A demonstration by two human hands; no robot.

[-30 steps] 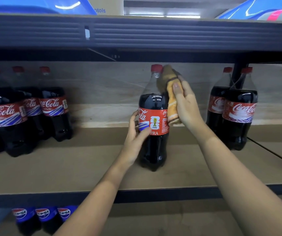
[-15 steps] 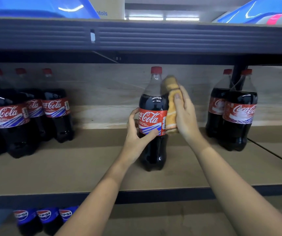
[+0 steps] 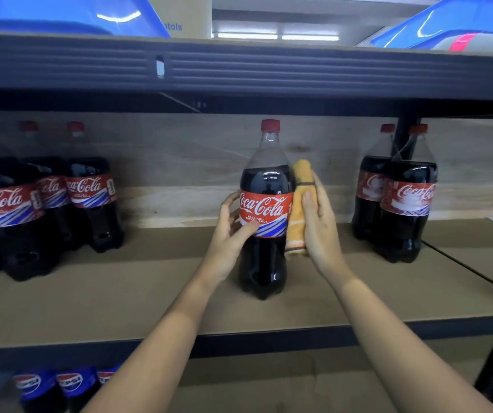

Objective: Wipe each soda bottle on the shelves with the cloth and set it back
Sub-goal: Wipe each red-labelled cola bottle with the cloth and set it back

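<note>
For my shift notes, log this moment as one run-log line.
step: wiping | left hand grips middle Coca-Cola bottle, upright on shelf | right hand presses orange cloth against its right side

Dark metal shelving (image 3: 239,70), pale plywood backing (image 3: 179,162)

My left hand (image 3: 229,234) wraps the label of a Coca-Cola bottle (image 3: 266,210) standing upright on the shelf (image 3: 149,293), thumb across the front. My right hand (image 3: 319,228) presses a folded orange cloth (image 3: 300,204) flat against the bottle's right side. Left of my left hand stands a group of Coca-Cola bottles (image 3: 45,204); right of my right hand, two more bottles (image 3: 400,198). Below my left forearm, Pepsi bottles (image 3: 54,386) sit on the lower shelf.
</note>
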